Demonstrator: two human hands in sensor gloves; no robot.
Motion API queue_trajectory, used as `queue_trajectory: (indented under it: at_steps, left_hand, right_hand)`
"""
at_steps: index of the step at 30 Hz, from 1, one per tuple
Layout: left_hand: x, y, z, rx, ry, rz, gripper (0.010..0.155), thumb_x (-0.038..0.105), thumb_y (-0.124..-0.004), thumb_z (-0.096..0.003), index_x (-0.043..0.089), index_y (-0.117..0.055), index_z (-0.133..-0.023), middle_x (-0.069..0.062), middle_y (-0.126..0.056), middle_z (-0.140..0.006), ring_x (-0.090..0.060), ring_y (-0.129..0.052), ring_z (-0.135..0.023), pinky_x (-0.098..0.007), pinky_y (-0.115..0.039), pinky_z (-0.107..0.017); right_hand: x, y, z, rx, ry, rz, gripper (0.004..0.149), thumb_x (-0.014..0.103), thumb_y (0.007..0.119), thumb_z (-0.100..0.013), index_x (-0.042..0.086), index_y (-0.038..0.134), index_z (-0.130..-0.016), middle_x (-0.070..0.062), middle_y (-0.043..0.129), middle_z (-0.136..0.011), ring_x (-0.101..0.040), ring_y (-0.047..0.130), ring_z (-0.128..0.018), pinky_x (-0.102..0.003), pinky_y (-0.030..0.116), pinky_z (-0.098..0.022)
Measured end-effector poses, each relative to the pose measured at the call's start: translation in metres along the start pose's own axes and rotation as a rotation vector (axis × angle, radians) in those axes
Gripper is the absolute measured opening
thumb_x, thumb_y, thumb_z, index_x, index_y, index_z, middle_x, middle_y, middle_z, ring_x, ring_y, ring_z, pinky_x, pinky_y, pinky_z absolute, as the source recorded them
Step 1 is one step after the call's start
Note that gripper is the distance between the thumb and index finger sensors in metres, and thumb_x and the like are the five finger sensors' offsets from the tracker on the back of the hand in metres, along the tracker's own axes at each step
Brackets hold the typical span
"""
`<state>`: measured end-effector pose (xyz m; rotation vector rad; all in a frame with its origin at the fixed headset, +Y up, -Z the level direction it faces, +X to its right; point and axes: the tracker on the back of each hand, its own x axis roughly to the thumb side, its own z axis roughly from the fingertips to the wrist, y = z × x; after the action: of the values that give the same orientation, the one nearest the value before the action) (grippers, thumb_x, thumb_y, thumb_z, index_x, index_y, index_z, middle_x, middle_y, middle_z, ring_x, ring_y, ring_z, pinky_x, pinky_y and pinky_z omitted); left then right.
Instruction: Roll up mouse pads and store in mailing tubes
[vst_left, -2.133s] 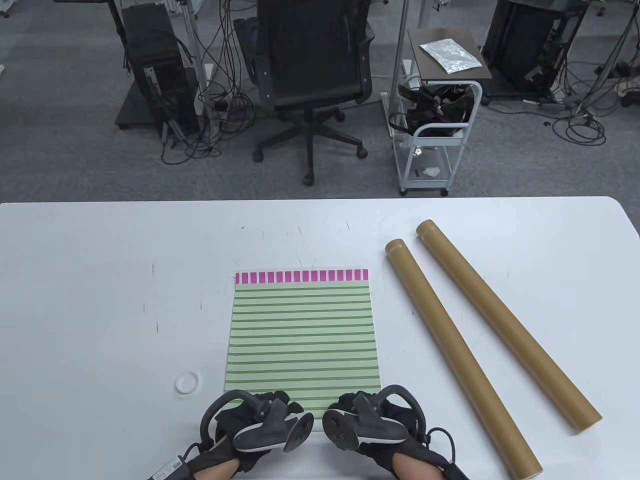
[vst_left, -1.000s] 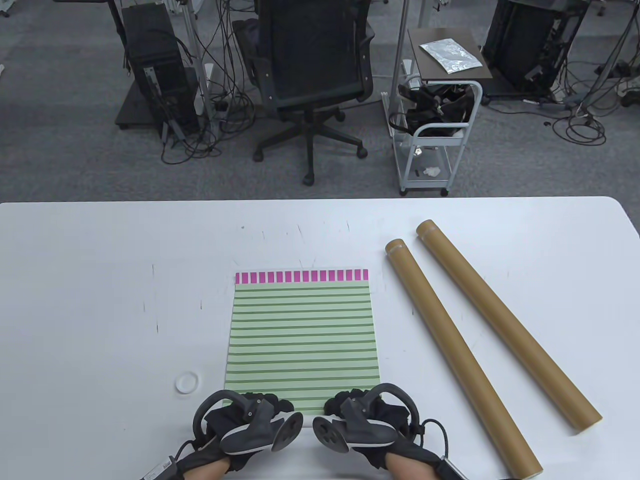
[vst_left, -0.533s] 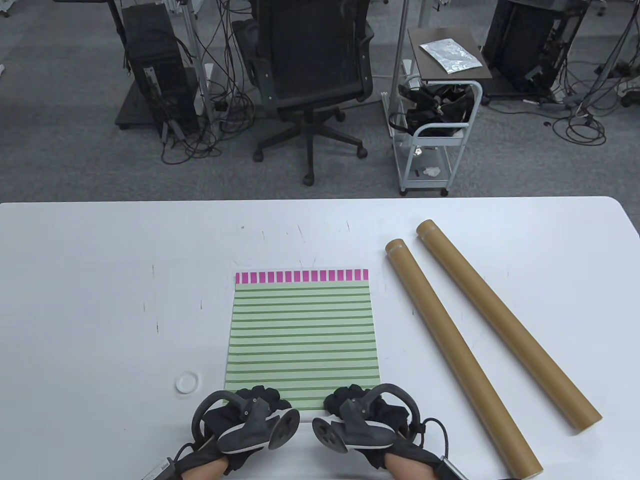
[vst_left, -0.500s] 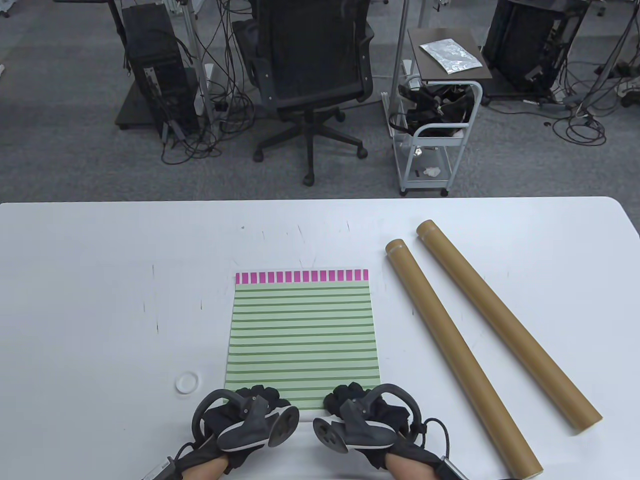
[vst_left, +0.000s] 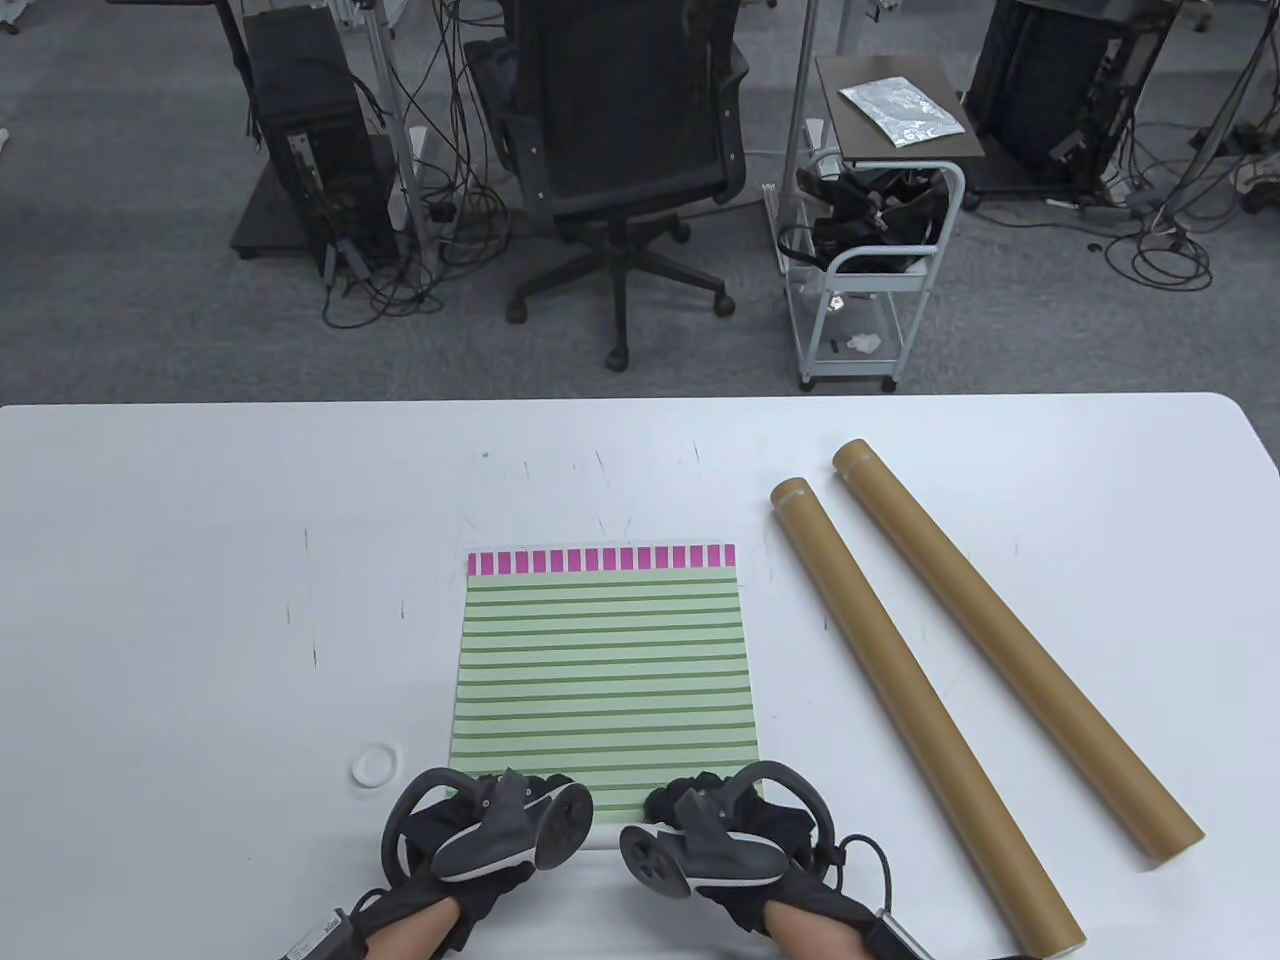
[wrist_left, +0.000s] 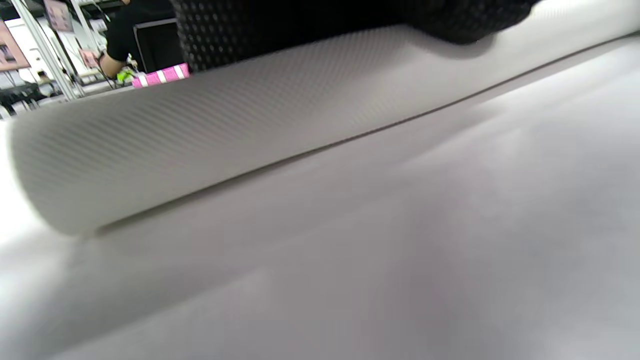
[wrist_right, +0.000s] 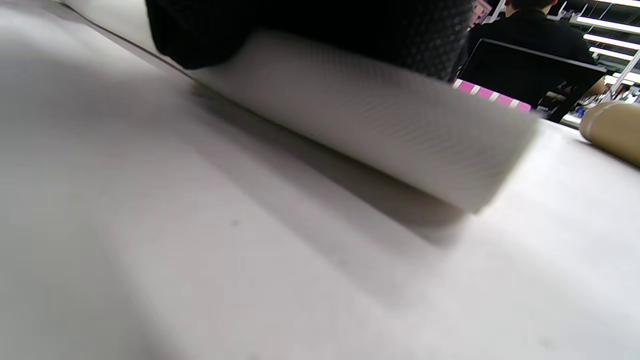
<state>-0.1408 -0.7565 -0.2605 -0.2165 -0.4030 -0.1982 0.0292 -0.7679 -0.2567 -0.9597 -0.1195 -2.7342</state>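
Now both hands curl the mouse pad's near edge.

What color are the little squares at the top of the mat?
Pink squares with white gaps, clearest in the table view.

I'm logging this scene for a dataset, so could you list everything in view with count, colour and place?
Mouse pad: one, green-striped, pink far edge, table centre, near edge rolled.
Tubes: two, brown, lying right of the pad.
Ring: one, white, left of the pad.
Table: one, white.
Chair: one, black, behind the table.
Cart: one, white, right of the chair.
Left hand: black glove, on the roll.
Right hand: black glove, on the roll.
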Motion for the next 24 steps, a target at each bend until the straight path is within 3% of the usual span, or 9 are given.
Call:
queue_trajectory:
  at_steps: [3,5,10,13,16,19,21,24]
  left_hand:
    - [0.002,0.0,0.005,0.012,-0.034,-0.013,0.041,0.045,-0.07,-0.0408,0.05,-0.064,-0.081,0.014,-0.075,-0.089,-0.007,-0.098,-0.062,-0.019,-0.089,-0.045]
    - [0.006,-0.001,0.008,0.028,-0.052,-0.043,0.04,0.045,-0.072,-0.0411,0.05,-0.065,-0.081,0.014,-0.069,-0.093,-0.007,-0.096,-0.066,-0.019,-0.089,-0.048]
    - [0.024,-0.001,0.02,0.165,-0.034,-0.229,0.042,0.046,-0.074,-0.04,0.044,-0.071,-0.082,0.016,-0.081,-0.081,-0.009,-0.093,-0.064,-0.019,-0.086,-0.042]
    - [0.034,-0.002,0.023,0.2,-0.033,-0.34,0.045,0.047,-0.075,-0.0386,0.04,-0.074,-0.083,0.015,-0.086,-0.08,-0.01,-0.097,-0.064,-0.022,-0.088,-0.047]
    - [0.032,-0.003,0.021,0.179,-0.025,-0.28,0.056,0.055,-0.079,-0.0319,0.036,-0.074,-0.085,0.012,-0.086,-0.081,-0.013,-0.096,-0.067,-0.025,-0.087,-0.051]
    - [0.029,-0.003,0.017,0.207,0.006,-0.28,0.05,0.052,-0.08,-0.033,0.04,-0.077,-0.081,0.016,-0.089,-0.078,-0.009,-0.098,-0.064,-0.024,-0.088,-0.05]
    - [0.026,0.0,0.012,0.162,0.009,-0.25,0.045,0.049,-0.077,-0.0357,0.04,-0.08,-0.08,0.016,-0.091,-0.077,-0.009,-0.099,-0.065,-0.023,-0.088,-0.049]
    - [0.023,0.001,0.007,0.134,0.028,-0.231,0.042,0.045,-0.072,-0.0376,0.041,-0.081,-0.079,0.015,-0.092,-0.076,-0.008,-0.1,-0.066,-0.024,-0.088,-0.05]
  right_hand:
    - [-0.001,-0.001,0.001,0.009,0.003,-0.018,0.047,0.029,0.07,-0.043,0.02,0.071,-0.089,0.001,0.086,-0.076,-0.02,0.093,-0.058,-0.035,0.084,-0.046]
    - [-0.003,-0.002,-0.001,0.018,0.01,-0.026,0.046,0.028,0.069,-0.043,0.021,0.072,-0.088,0.001,0.086,-0.075,-0.02,0.093,-0.057,-0.034,0.084,-0.045]
    - [-0.013,-0.001,-0.003,0.05,0.031,-0.113,0.046,0.028,0.067,-0.044,0.023,0.07,-0.089,0.003,0.085,-0.076,-0.018,0.092,-0.057,-0.033,0.083,-0.046]
    - [-0.02,0.001,-0.004,0.057,0.047,-0.181,0.045,0.027,0.066,-0.044,0.024,0.071,-0.089,0.004,0.085,-0.076,-0.018,0.091,-0.057,-0.034,0.082,-0.047]
    - [-0.024,0.002,-0.002,0.053,0.065,-0.226,0.044,0.028,0.066,-0.045,0.026,0.072,-0.089,0.003,0.085,-0.077,-0.018,0.09,-0.059,-0.035,0.082,-0.048]
    - [-0.026,0.004,0.001,0.027,0.081,-0.223,0.045,0.031,0.067,-0.047,0.028,0.072,-0.091,0.001,0.08,-0.084,-0.021,0.087,-0.065,-0.037,0.08,-0.053]
    - [-0.023,0.004,0.002,0.056,0.075,-0.213,0.047,0.029,0.066,-0.049,0.022,0.066,-0.095,-0.004,0.073,-0.088,-0.025,0.081,-0.071,-0.042,0.075,-0.058]
    - [-0.013,-0.003,0.006,0.002,0.05,-0.076,0.046,0.027,0.069,-0.048,0.024,0.06,-0.093,-0.001,0.07,-0.087,-0.024,0.079,-0.072,-0.043,0.073,-0.06]
